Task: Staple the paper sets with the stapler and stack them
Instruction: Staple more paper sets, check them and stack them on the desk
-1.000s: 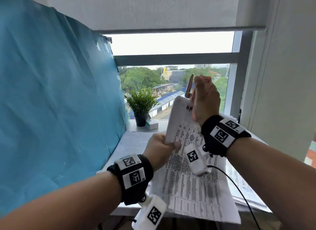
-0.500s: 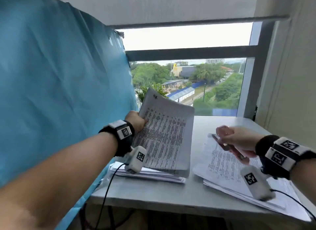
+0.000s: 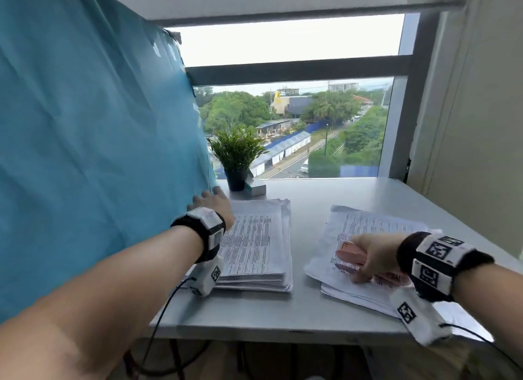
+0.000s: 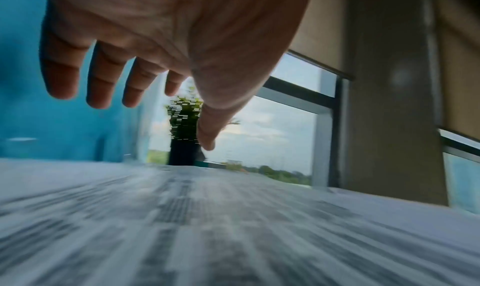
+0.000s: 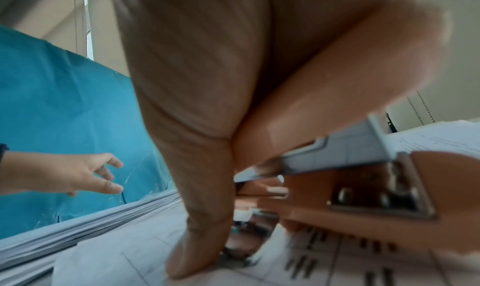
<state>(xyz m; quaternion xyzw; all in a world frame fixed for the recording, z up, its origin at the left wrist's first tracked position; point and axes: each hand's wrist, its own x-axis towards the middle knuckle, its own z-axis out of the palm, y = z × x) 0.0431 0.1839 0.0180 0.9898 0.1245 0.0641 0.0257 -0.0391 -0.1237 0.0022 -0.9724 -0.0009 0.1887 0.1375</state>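
Observation:
A stack of stapled paper sets (image 3: 254, 246) lies on the left of the white table (image 3: 305, 309). My left hand (image 3: 213, 204) hovers over its far left corner with fingers (image 4: 103, 81) spread and straight, holding nothing. Loose printed sheets (image 3: 362, 229) lie spread on the right. My right hand (image 3: 370, 255) rests low on them and grips a pink stapler (image 3: 351, 256), whose metal underside (image 5: 376, 192) shows in the right wrist view. The left hand (image 5: 78, 175) also appears there, above the stack's edge (image 5: 91, 218).
A teal sheet (image 3: 85, 139) hangs along the left side, close to my left hand. A small potted plant (image 3: 236, 159) and a small box (image 3: 256, 187) stand at the back by the window. A beige wall (image 3: 475, 125) bounds the right.
My left hand laid the stapled set flat on the left stack and let go of it. My right hand lowered the stapler onto the right sheets.

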